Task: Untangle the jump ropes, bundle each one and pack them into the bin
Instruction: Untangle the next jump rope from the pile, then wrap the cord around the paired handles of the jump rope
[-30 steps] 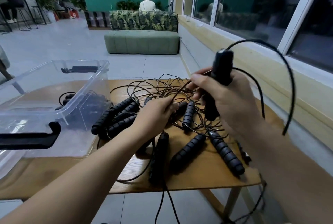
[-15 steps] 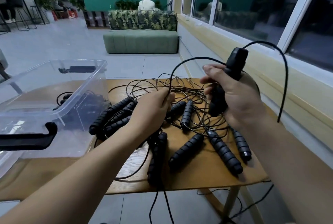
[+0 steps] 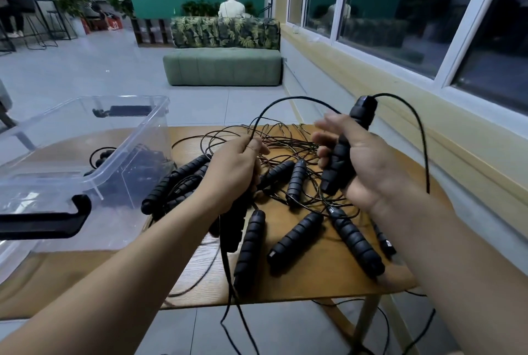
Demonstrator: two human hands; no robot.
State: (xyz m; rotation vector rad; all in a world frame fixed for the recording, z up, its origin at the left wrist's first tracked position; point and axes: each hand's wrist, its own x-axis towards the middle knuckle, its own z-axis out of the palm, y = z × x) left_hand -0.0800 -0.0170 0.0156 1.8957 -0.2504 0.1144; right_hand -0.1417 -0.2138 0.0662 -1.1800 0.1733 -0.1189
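Pinching a cord (image 3: 297, 98) in the left hand (image 3: 234, 171), thumb pressed against curled fingers, above the middle of the table (image 3: 314, 283). Gripping a handle (image 3: 338, 164) in the right hand (image 3: 371, 174), near upright across the palm, lower fingers curled round it, top finger lifted and blurred. From the left pinch, one arc of that cord up and over toward the right fingers. From the handle's top end, a second length out to the right and down past the right wrist. Below both hands, on the table, a tangle (image 3: 285, 143) of thin black cords, with loose ribbed grips (image 3: 297, 240) scattered through it: a cluster just beside the bin (image 3: 148, 131), two near the middle under the cords, three more fanned toward the front edge. Under the left hand, yet another grip, partly hidden, and cords hanging off the front edge toward the floor. At the left, a clear bin lying over that end of the table, with a black latch (image 3: 51, 220) at the near end and another at the far end. Inside, dark bundles (image 3: 143, 160) seen through the wall. Beyond the table, a green sofa (image 3: 223, 68), with a person (image 3: 232, 5) seated behind it, back turned. Along the right, a row of windows (image 3: 400, 11), dark outside.
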